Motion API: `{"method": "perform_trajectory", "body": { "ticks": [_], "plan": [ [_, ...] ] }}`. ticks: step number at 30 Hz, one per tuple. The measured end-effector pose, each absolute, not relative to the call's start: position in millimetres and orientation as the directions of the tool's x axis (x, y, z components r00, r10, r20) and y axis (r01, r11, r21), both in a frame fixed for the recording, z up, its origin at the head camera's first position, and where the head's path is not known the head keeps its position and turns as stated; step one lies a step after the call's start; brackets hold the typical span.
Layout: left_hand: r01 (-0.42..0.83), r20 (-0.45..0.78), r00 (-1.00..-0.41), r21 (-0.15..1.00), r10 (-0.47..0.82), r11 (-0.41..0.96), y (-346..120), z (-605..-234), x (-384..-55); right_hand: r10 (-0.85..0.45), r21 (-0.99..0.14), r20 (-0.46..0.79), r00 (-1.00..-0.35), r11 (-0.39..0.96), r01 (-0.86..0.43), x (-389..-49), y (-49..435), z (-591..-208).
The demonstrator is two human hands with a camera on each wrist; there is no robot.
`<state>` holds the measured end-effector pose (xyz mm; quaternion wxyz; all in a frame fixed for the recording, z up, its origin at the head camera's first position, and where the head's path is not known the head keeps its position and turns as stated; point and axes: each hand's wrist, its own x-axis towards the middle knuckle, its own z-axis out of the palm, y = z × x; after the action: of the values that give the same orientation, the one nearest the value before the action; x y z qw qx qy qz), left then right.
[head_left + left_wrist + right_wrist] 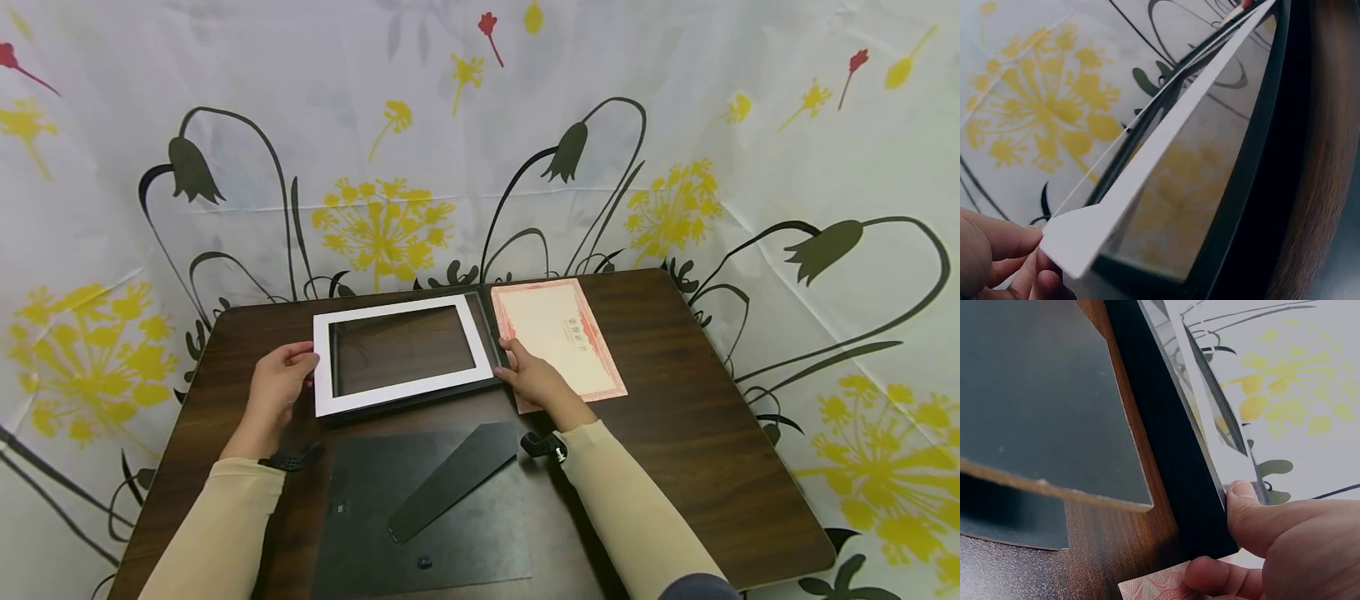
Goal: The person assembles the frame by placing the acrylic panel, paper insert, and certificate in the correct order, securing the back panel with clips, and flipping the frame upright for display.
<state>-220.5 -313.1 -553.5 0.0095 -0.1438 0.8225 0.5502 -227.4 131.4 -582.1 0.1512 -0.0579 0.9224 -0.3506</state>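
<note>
The left hand (277, 382) is closed in a pinch, thumb and fingers meeting on the left edge of a white mat (405, 389). The mat lies over a black picture frame (486, 321) near the far edge of the brown table (697, 417), with its left end out at the frame's left side. The right hand (536, 379) grips the frame's near right corner, its thumb at the upper edge and its fingers curled at the lower one; whether the thumb also presses the mat I cannot tell. Under those fingers and to the right lies a red-bordered certificate (555, 333). Nearer the person is a dark backing board (472, 533), its stand leg (453, 483) slanting across it.
</note>
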Motion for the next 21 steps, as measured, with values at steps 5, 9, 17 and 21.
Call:
{"method": "perform_trajectory", "body": {
  "ticks": [5,9,17,21],
  "plan": [
    [-0.237,-0.184,-0.967,0.905,-0.178,0.354,-302,-558,-230,-0.2,-0.666,-0.267,-0.943,0.746,0.03,-230,132,-583],
    [-0.22,-0.169,-0.974,0.856,-0.149,0.467,-297,-559,-234,-0.208,-0.716,-0.287,-0.935,0.695,0.066,-230,133,-585],
    [-0.202,-0.14,-0.979,0.759,-0.148,0.619,-286,-561,-239,-0.221,-0.733,-0.263,-0.939,0.678,0.046,-228,136,-587],
    [-0.191,-0.119,-0.981,0.747,-0.155,0.636,-285,-565,-239,-0.222,-0.735,-0.255,-0.941,0.676,0.039,-228,137,-585]
  ]
}}
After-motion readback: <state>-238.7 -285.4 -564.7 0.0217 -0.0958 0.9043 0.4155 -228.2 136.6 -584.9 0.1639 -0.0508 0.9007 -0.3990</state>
